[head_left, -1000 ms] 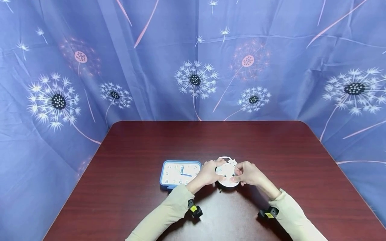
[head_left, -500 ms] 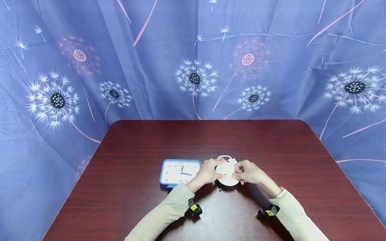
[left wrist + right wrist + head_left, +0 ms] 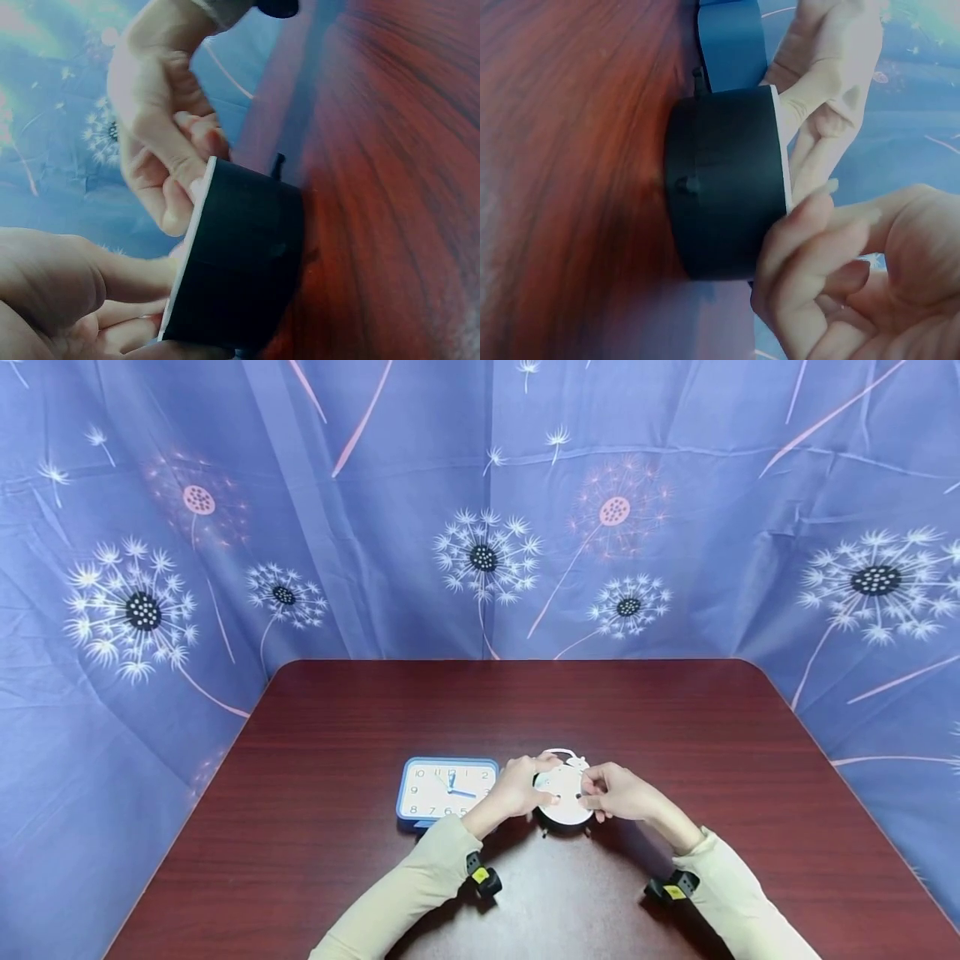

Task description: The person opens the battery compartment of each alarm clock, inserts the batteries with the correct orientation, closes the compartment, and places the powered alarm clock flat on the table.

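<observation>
A round alarm clock [image 3: 566, 812] with a flat white back, black side wall, white top loop and two short feet lies back side up on the table. My left hand [image 3: 517, 787] grips it from the left, thumb across the white back. From the right, my right hand [image 3: 622, 792] has curled fingers at the clock's rim and its thumb by a small dark spot on the back; whether it pinches a knob is hidden. In the left wrist view the black side wall [image 3: 240, 247] stands between the hands and the wood.
A blue rectangular clock [image 3: 448, 789] with a white dial lies just left of my left hand, partly covered by that forearm. Dark red wood makes up the table [image 3: 487, 710]. Behind it hangs a blue dandelion-print curtain [image 3: 405, 552].
The right thumb shifts slightly at the back of the round clock, and the clock turns a little, both feet now showing. The left hand keeps its hold.
</observation>
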`<state>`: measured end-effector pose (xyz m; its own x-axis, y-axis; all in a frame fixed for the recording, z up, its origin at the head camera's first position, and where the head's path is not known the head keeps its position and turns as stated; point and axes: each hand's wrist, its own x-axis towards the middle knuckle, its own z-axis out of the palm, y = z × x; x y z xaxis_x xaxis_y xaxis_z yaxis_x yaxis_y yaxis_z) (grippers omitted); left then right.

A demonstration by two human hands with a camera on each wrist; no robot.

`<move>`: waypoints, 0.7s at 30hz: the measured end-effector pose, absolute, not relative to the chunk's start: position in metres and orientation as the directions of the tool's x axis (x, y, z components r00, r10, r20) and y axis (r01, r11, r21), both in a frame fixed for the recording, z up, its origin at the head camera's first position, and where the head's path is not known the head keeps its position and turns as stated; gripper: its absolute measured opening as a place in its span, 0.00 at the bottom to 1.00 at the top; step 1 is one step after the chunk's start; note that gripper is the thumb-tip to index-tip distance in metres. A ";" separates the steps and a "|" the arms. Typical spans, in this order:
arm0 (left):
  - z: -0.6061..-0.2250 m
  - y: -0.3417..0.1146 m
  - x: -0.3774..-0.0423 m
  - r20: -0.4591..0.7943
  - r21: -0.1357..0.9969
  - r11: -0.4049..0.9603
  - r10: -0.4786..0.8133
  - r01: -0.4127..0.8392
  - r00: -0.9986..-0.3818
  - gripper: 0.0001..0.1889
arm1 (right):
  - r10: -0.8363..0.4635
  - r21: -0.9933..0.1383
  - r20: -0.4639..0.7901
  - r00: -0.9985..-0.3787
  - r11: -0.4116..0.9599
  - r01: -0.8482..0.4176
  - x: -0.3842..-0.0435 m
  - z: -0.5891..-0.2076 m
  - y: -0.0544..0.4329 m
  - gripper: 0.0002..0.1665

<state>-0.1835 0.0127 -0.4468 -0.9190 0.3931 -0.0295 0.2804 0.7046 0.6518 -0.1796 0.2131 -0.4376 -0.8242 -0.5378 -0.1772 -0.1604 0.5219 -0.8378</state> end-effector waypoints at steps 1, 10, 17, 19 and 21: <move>-0.447 0.012 -0.184 -0.033 0.652 0.701 0.409 0.290 -0.912 0.29 | -0.557 -0.849 -0.175 -0.812 0.503 -0.163 -0.179 -0.438 0.215 0.16; -0.444 0.007 -0.185 -0.074 0.634 0.679 0.530 0.370 -0.845 0.28 | -0.479 -0.798 -0.027 -0.877 0.539 -0.270 -0.173 -0.438 0.226 0.16; -0.444 0.007 -0.179 -0.104 0.591 0.683 0.593 0.430 -0.799 0.58 | -0.449 -0.599 0.155 -0.880 0.666 -0.445 -0.163 -0.439 0.221 0.50; -0.445 0.009 -0.177 -0.094 0.578 0.691 0.586 0.435 -0.805 0.60 | -0.463 -0.584 0.135 -0.876 0.677 -0.448 -0.161 -0.438 0.219 0.55; -0.447 0.010 -0.176 -0.080 0.559 0.706 0.569 0.435 -0.819 0.59 | -0.478 -0.574 0.108 -0.872 0.686 -0.447 -0.160 -0.438 0.217 0.58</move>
<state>-0.1760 0.0098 -0.4467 -0.8186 0.5686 -0.0805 0.4354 0.7059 0.5586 -0.1602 0.2169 -0.4376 -0.8719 -0.4777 0.1079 -0.4470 0.6862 -0.5739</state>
